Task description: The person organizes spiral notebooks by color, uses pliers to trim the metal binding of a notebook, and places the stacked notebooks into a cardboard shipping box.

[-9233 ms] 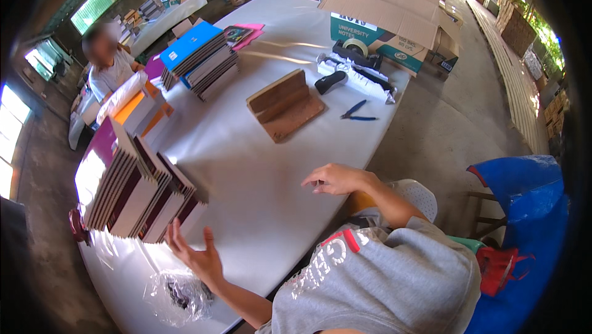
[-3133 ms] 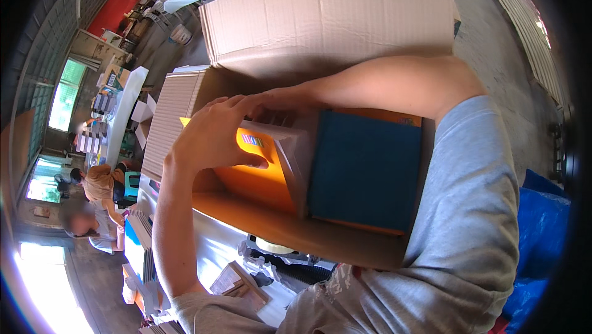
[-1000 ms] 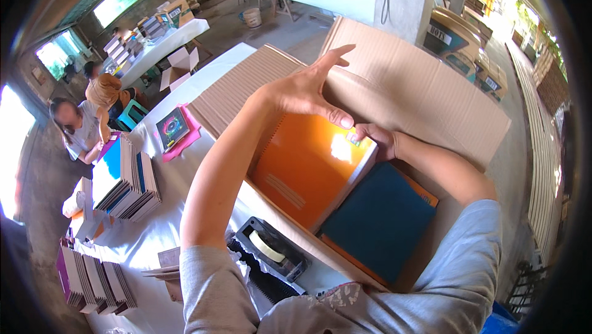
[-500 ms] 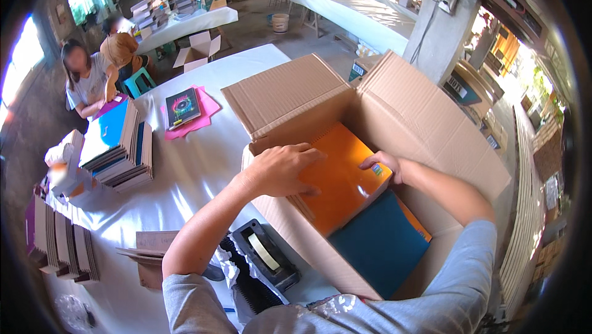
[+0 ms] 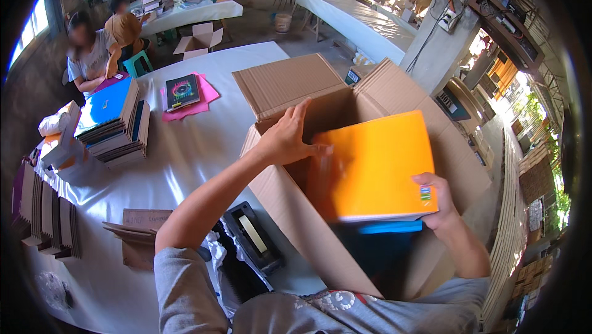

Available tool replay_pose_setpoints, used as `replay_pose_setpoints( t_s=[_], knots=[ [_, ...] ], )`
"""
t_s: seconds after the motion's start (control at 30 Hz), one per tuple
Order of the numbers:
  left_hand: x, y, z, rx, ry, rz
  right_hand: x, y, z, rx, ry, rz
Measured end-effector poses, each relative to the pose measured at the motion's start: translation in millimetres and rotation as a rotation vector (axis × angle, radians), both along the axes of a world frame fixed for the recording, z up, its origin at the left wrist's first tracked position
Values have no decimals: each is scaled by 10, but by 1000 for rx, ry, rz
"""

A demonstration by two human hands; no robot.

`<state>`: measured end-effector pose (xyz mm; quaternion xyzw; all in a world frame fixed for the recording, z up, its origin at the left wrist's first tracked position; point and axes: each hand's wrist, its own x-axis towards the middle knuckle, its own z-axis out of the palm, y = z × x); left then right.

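An open cardboard box (image 5: 290, 87) stands on the white table in front of me. My right hand (image 5: 435, 201) grips the near right corner of a stack of notebooks (image 5: 370, 167) with an orange cover on top and a blue one beneath, lifted above the box. My left hand (image 5: 287, 140) rests on the stack's left edge, fingers spread against it, just above the box's left wall.
A black tape dispenser (image 5: 253, 235) lies on the table beside the box. Stacks of notebooks (image 5: 114, 124) and brown booklets (image 5: 46, 214) stand at the left. A dark book on pink paper (image 5: 184, 92) lies further back. Two seated people (image 5: 92, 50) work at the far left.
The orange-topped stack has risen out of the box. My right hand now holds its corner and my left hand has shifted to its left edge.
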<state>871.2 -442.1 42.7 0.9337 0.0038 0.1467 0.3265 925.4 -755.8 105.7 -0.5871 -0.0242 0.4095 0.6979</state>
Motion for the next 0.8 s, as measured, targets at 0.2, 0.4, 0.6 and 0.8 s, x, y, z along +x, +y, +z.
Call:
replay_pose_setpoints(
  t_s=[0.2,0.4,0.6,0.8],
  knots=[
    [18,-353,99,-903,258,90,80,-577,232,383,-214,-194],
    [-282,-510,528,-1465,126,-586,-106,-746,831,778,-337,-114],
    [-974,-197,618,-1636,-90,-239,-429,-397,1349,703,-357,455],
    [-2570,447,480,-1829,-217,-131,-1016,486,1235,623,-470,384]
  ],
)
